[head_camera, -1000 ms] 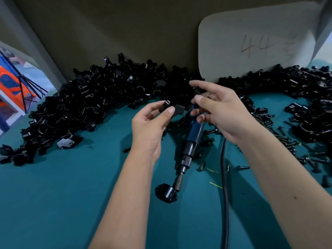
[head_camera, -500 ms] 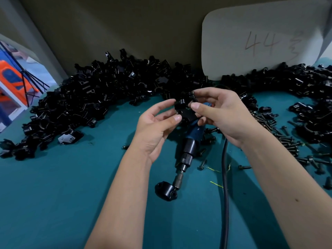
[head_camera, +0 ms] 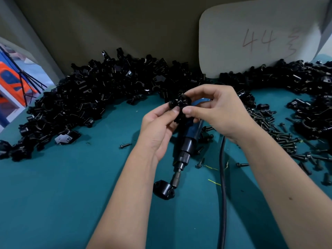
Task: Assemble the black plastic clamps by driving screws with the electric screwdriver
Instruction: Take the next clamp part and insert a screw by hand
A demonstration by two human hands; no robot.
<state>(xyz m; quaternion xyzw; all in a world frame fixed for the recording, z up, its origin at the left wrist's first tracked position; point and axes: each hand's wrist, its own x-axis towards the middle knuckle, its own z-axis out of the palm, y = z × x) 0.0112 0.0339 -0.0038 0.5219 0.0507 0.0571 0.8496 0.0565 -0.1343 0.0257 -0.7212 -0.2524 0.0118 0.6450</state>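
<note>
- Two hands meet over the middle of the table (head_camera: 53, 203), both pinching one black clamp (head_camera: 179, 103) held in the air above the screwdriver.
- Left hand (head_camera: 158, 128) has thumb and fingertips curled up onto the clamp's near, lower side, palm turned inward.
- Right hand (head_camera: 215, 112) grips the clamp from the right, thumb pressed on its near face and forefinger arched over its top; the other fingers are curled behind.
- Whether a screw already sits in the held clamp cannot be told; the piece is small, dark and partly covered by fingertips.
- Directly below the hands the screwdriver (head_camera: 186, 146) lies on the teal table, blue body toward the back, black collar and metal bit pointing toward the viewer.
- Its bit tip touches a second clamp (head_camera: 164, 190) lying on the table.
- Its black cable (head_camera: 222, 186) runs down the table on the right, passing under the right wrist.
- Loose screws (head_camera: 283, 137) are scattered right of the screwdriver, with one lone screw (head_camera: 125, 145) left of the left wrist.
- A long pile (head_camera: 86, 105) of black clamp parts curves along the back of the table from the far left to the right edge.
- A pale board (head_camera: 258, 36) marked "44" leans against the back wall behind the pile.
</note>
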